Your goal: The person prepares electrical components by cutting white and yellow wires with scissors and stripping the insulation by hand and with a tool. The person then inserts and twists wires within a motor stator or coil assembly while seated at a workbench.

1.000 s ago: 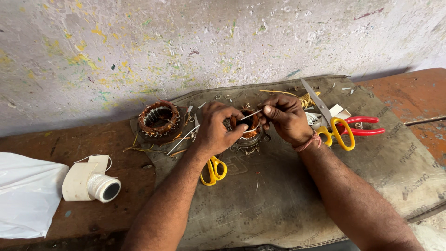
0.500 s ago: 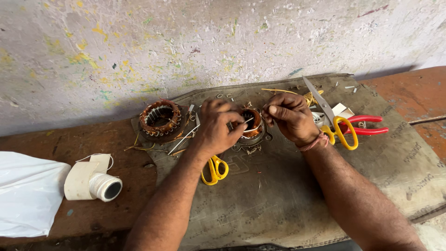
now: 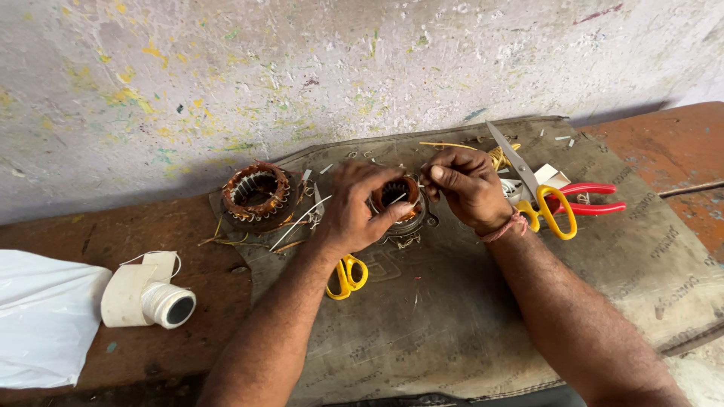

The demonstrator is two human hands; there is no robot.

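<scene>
A round motor stator with copper windings (image 3: 397,197) lies on a grey-brown mat (image 3: 467,316). My left hand (image 3: 353,205) wraps over its left side and steadies it. My right hand (image 3: 466,185) sits at its right edge, fingertips pinched on a thin wire or strip that runs to the windings. A second copper-wound stator (image 3: 256,194) rests to the left, untouched, with loose wires beside it.
Yellow-handled scissors (image 3: 537,188) and red-handled pliers (image 3: 588,198) lie right of my right hand. Another yellow-handled pair of scissors (image 3: 347,276) lies under my left wrist. A white tape roll (image 3: 151,298) and a white plastic bag (image 3: 41,316) sit at left. A paint-flecked wall (image 3: 339,68) stands behind.
Both hands stay on the stator; my right hand has shifted slightly while drawing the thin wire. The view has moved a little.
</scene>
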